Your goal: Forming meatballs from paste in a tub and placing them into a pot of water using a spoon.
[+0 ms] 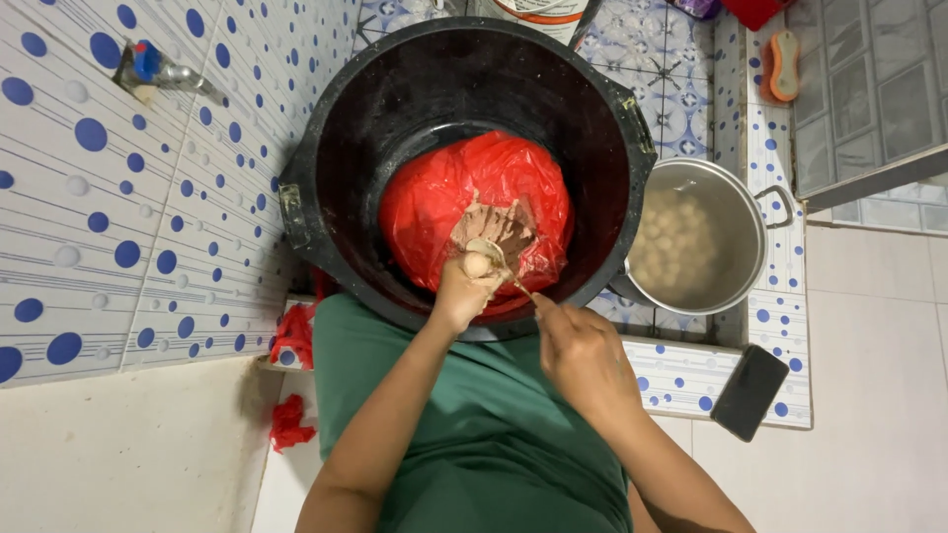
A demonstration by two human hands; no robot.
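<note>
A big black bucket point(326, 148) stands on a tiled ledge and holds a red plastic bag point(434, 197) with pinkish-brown paste point(499, 225) in it. My left hand point(462, 291) is closed over the bucket's near rim, and a pale round ball of paste point(478, 265) bulges from the top of the fist. My right hand point(583, 350) grips a metal spoon point(499, 259) whose bowl touches the ball. To the right of the bucket stands a steel pot point(746, 197) with several pale balls point(676, 242) in cloudy water.
A blue-dotted tiled wall point(128, 227) with a tap point(163, 71) rises on the left. A dark phone point(750, 392) lies on the ledge at the right. Red plastic scraps point(293, 336) hang at the ledge's left end. An orange scrub brush point(784, 64) lies at the back.
</note>
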